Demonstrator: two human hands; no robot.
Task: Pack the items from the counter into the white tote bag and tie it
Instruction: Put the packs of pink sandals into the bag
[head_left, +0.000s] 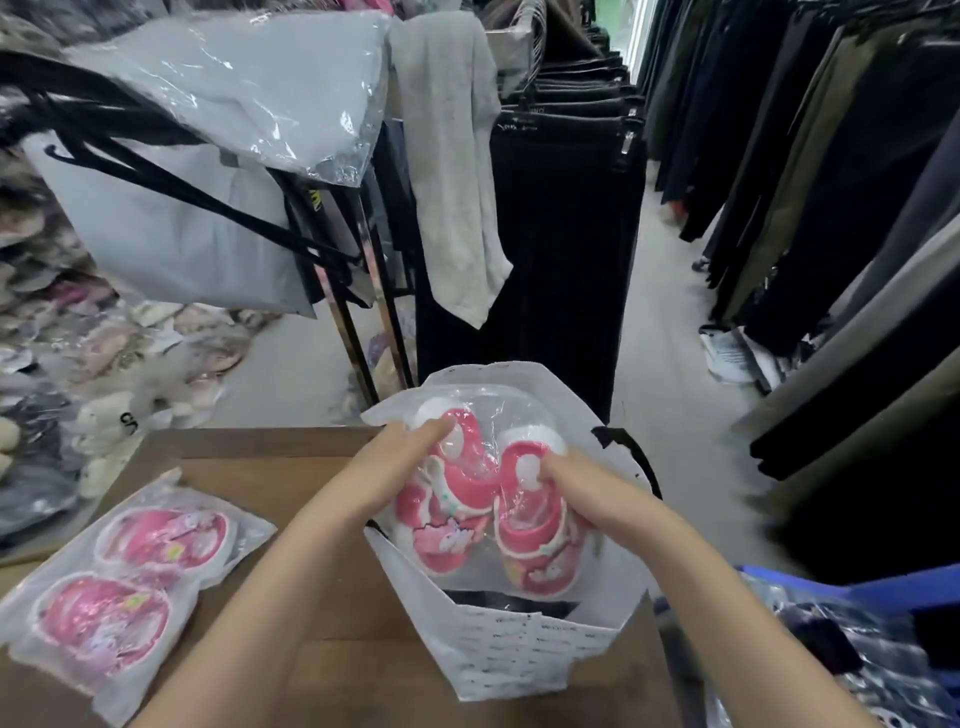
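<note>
A white tote bag (511, 657) with black handles stands open at the counter's right end. In its mouth sits a clear plastic packet of pink slippers (470, 514), half inside the bag. My left hand (387, 467) grips the packet's left side, fingers over its top. Opposite it, my right hand (587, 491) holds the right side with the thumb pressed on the plastic. A second packet of pink slippers (122, 587) lies flat on the wooden counter (291, 499) at the lower left, apart from both hands.
Racks of dark trousers (566, 218) hang ahead and along the right. A grey garment in plastic (244, 88) hangs on a stand at upper left. Soft toys and bagged goods (104, 415) are heaped on the floor left. A blue crate (883, 592) sits lower right.
</note>
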